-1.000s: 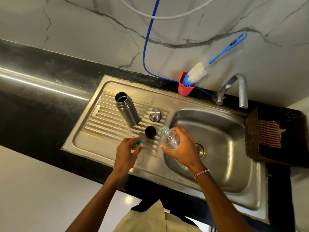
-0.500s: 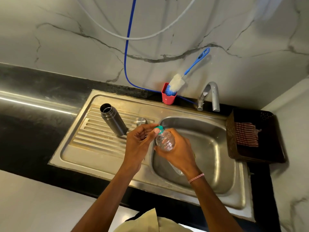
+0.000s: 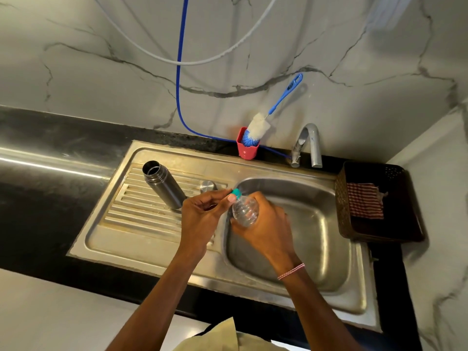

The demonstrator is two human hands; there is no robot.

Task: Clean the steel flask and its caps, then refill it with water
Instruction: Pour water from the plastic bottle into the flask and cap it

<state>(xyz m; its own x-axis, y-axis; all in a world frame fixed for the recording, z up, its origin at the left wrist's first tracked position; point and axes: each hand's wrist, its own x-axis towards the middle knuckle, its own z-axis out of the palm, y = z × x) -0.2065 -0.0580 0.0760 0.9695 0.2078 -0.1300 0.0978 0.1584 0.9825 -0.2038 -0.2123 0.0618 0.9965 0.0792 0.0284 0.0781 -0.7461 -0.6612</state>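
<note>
The open steel flask (image 3: 163,186) stands upright on the ribbed drainboard (image 3: 141,219) of the sink. Its round steel cap (image 3: 208,185) lies on the drainboard behind my left hand; the black inner cap is hidden. My right hand (image 3: 266,224) grips a clear plastic bottle (image 3: 245,208) over the left rim of the sink basin. My left hand (image 3: 202,214) pinches the teal cap (image 3: 236,193) on the bottle's neck.
A red cup (image 3: 247,150) holding a blue and white bottle brush (image 3: 258,127) stands at the back rim. The tap (image 3: 310,143) is beside it. A dark basket (image 3: 379,203) with a striped cloth sits right of the basin (image 3: 316,224). Hoses hang on the marble wall.
My left hand carried the teal cap from the drainboard up to the bottle's neck and holds it there. The black inner cap became hidden behind my hand.
</note>
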